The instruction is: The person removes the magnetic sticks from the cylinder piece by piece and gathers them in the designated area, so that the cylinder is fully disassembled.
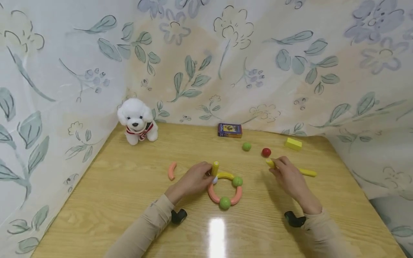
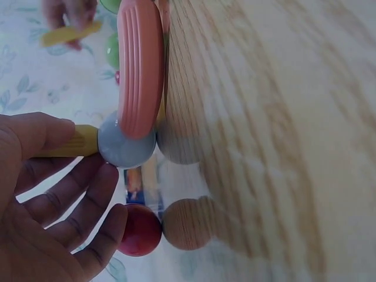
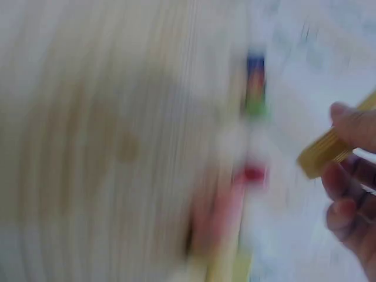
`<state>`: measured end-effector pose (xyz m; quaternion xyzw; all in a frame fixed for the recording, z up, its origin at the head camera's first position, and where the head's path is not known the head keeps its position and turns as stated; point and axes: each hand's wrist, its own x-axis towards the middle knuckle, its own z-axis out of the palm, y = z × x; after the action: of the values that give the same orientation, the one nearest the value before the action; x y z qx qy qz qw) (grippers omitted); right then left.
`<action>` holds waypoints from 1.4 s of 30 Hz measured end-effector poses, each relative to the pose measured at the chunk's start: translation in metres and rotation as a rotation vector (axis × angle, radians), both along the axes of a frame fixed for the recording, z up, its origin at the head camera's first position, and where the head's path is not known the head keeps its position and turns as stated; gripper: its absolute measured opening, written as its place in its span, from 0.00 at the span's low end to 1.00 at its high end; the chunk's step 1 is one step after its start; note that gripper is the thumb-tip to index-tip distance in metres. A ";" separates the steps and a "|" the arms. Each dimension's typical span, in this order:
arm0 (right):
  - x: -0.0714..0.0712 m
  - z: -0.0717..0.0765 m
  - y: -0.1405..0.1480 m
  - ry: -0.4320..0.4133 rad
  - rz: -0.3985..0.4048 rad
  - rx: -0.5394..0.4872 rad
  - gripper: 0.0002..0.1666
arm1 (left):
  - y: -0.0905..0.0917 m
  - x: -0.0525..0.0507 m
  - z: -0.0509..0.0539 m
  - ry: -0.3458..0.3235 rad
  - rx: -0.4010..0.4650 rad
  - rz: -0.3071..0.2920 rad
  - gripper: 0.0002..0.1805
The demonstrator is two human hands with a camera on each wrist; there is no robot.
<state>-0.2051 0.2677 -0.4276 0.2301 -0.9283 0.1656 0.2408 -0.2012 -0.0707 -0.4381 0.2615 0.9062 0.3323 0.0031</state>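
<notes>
L sleeve [image 1: 145, 226] nearest, L hand [image 1: 198, 176] pinches a stick [image 1: 215, 168] upright on the ring [image 1: 213, 195] (prob. closed) on the table [image 1: 113, 200], R hand [image 1: 288, 177] grips a 2nd stick [image 1: 270, 163], not yet on, & pink arc [image 1: 172, 171] lies loose.

Yellow sticks [image 1: 215, 168] partly hidden by hands [image 1: 195, 177], sleeves [image 1: 142, 229] cut off, right-wrist view's tabletop [image 3: 70, 135] blurred
</notes>
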 end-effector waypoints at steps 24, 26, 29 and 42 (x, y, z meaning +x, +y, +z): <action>0.001 -0.002 0.040 0.031 -0.068 0.176 0.13 | 0.006 0.000 -0.001 -0.024 -0.021 0.007 0.07; 0.004 0.001 0.009 0.010 0.054 0.124 0.13 | 0.005 0.000 0.000 -0.031 -0.018 0.017 0.08; 0.010 -0.002 -0.032 -0.057 0.246 0.126 0.17 | 0.002 0.002 0.000 -0.040 -0.004 0.028 0.12; 0.015 -0.020 -0.075 -0.033 0.418 0.199 0.22 | 0.014 0.054 -0.003 0.129 -0.173 -0.192 0.11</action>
<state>-0.1896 0.1932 -0.4472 0.4370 -0.8761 0.1234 0.1622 -0.1471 -0.0563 -0.4415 0.3668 0.9005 0.2335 -0.0007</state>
